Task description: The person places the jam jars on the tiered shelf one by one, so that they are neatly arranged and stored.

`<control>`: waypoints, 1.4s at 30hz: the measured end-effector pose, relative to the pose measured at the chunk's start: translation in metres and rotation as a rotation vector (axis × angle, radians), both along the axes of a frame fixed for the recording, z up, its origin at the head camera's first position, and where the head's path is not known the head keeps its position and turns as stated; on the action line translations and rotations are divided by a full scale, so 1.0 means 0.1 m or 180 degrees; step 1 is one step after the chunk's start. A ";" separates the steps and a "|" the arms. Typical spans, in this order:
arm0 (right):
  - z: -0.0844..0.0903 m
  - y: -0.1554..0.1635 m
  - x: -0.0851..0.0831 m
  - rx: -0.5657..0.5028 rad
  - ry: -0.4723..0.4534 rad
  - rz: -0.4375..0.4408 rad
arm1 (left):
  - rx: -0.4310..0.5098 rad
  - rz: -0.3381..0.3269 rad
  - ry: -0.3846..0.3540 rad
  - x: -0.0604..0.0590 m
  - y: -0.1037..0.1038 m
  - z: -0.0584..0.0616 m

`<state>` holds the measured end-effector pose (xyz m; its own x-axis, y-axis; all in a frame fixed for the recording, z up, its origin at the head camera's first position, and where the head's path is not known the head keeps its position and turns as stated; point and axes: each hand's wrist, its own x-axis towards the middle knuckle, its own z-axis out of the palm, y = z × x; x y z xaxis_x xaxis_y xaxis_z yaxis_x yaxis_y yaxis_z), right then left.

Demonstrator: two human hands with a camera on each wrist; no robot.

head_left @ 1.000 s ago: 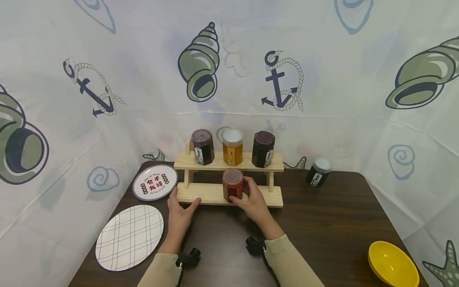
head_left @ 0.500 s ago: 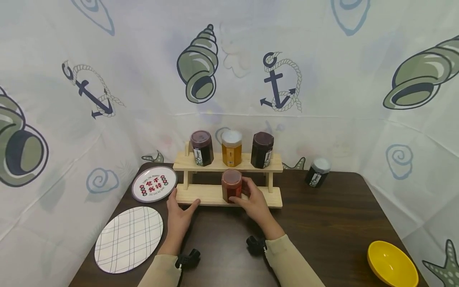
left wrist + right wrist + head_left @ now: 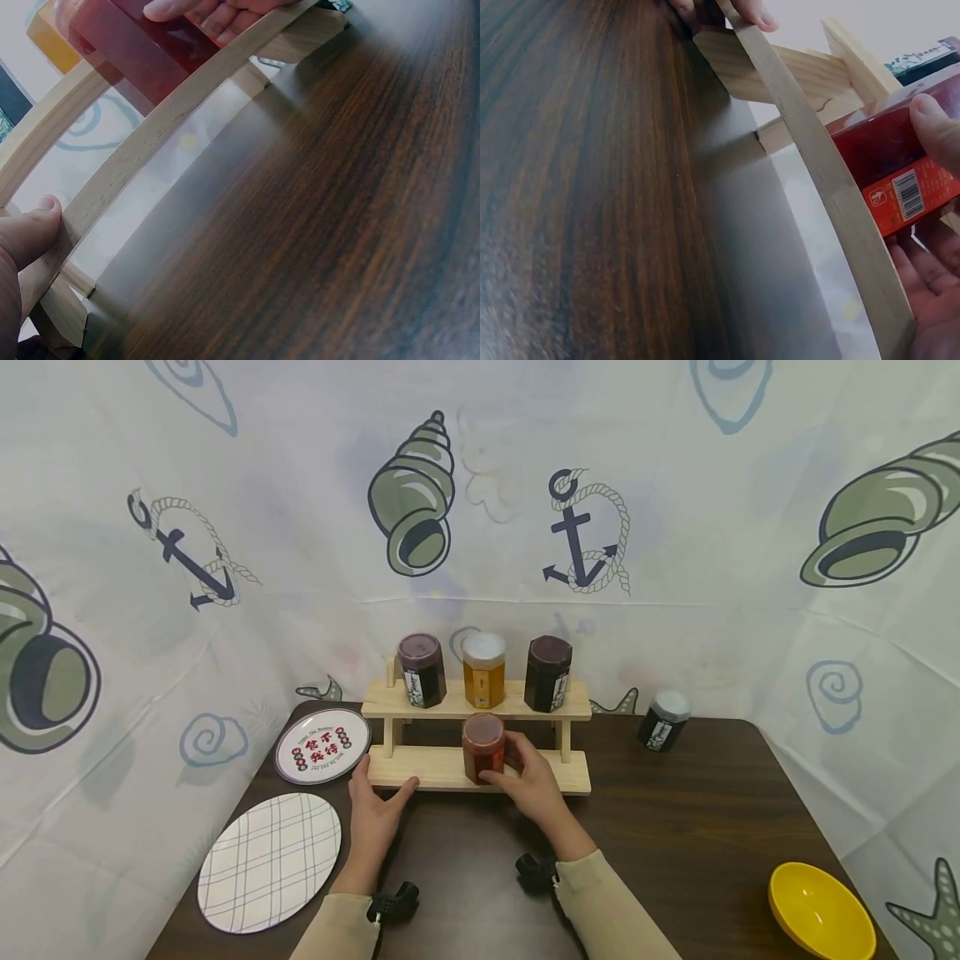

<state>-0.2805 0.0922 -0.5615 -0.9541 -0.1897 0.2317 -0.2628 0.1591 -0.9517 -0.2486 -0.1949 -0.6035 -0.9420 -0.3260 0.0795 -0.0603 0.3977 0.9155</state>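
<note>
A red jar [image 3: 483, 750] stands at the front of the lower board of a two-tier wooden shelf rack [image 3: 420, 766]. My right hand [image 3: 534, 783] grips it from the right, thumb on the near face, with the other fingers at its far right side. The jar's orange barcode label [image 3: 907, 196] shows in the right wrist view. At the lower board's left end, my left hand [image 3: 373, 814] holds the rack; its thumb [image 3: 37, 229] lies against the front edge. Above, a dark jar [image 3: 422, 672], an amber jar with a white lid [image 3: 484, 672] and another dark jar [image 3: 548, 675] line the upper board.
A dark jar with a pale lid [image 3: 663, 721] stands tilted-looking at the table's back right. Left of the rack lie a plate with red lettering [image 3: 322, 745] and a checked plate [image 3: 270, 862]. A yellow bowl [image 3: 821, 910] sits at the right edge of the dark table [image 3: 675, 860].
</note>
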 end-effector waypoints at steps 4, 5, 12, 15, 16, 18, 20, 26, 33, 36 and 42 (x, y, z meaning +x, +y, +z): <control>0.01 0.04 0.00 -0.0119 -0.0005 0.0159 | -0.0004 -0.0001 0.0001 0.00 0.00 0.00; 0.01 0.06 -0.01 -0.0176 -0.0025 0.0224 | -0.0005 -0.0001 -0.0001 0.00 0.00 0.00; 0.11 0.31 -0.03 -0.0191 -0.0231 0.0744 | 0.0015 -0.0002 -0.0010 0.00 0.00 0.01; 0.20 0.43 -0.03 -0.0061 -0.0175 0.0830 | 0.0001 0.0011 0.0013 -0.01 0.00 0.01; 0.25 0.47 -0.02 -0.0028 -0.0143 0.0827 | -0.0007 0.0014 0.0015 -0.02 0.00 0.02; 0.33 0.53 0.00 0.0038 -0.0084 0.0757 | -0.0005 0.0012 0.0017 -0.02 0.00 0.03; 0.43 0.59 0.04 0.0110 0.0005 0.0676 | -0.0011 0.0007 -0.0002 -0.02 0.00 0.03; 0.73 0.72 0.18 0.0406 0.0407 0.0276 | 0.0012 0.0042 0.0013 0.00 0.01 0.01; 0.98 0.97 0.29 0.0061 0.1070 -0.0270 | 0.0036 0.0058 0.0033 0.00 0.02 -0.02; 1.03 1.07 0.30 -0.0145 0.1314 -0.0590 | 0.0025 0.0052 0.0008 0.00 0.02 -0.02; 1.04 1.26 0.26 -0.0795 0.1728 -0.1273 | 0.0024 0.0034 -0.0029 0.00 0.00 0.00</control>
<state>-0.2541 0.2182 -0.4579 -0.6772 0.2709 0.6841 -0.6764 0.1367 -0.7237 -0.2483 -0.1947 -0.6033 -0.9391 -0.3367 0.0685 -0.0729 0.3900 0.9179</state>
